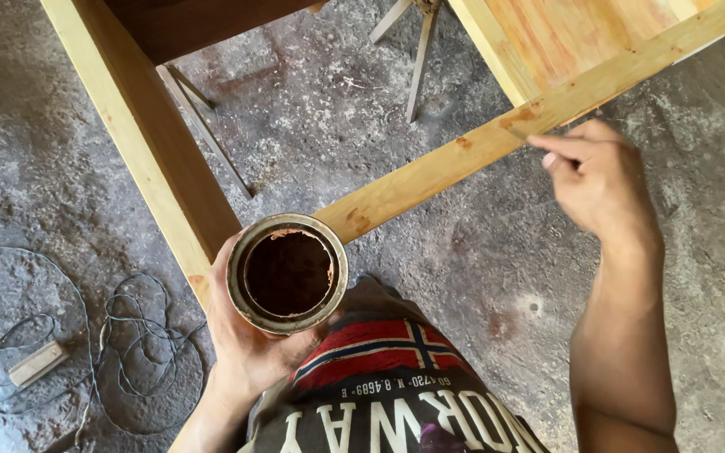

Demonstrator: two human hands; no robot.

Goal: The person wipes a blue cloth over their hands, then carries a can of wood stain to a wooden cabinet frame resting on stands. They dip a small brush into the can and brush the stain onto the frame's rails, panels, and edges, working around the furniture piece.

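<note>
The left hand (241,335) is wrapped around a round metal tin (287,273), gripping it from below and from the side, the open top facing up and showing a dark reddish-brown liquid inside with stains round the rim. The tin sits just against the near end of a pale wooden rail (497,138), which runs up and away from it toward the far right. The right hand (602,180) is at that rail's far stretch, fingers pinched together with the tips touching the wood's edge; whether anything is held between them I cannot tell. Reddish-brown smears dot the rail between the tin and that hand. Beyond the rail is a wooden panel (564,38) tinted orange, and left of the tin a second pale wooden leg (140,143) rises past a dark board. Thin metal stand legs (417,59) cross the rough grey concrete floor (329,117) beyond the rail. Well left of the tin, loose wire (140,335) lies coiled beside a small wooden block (37,363).
</note>
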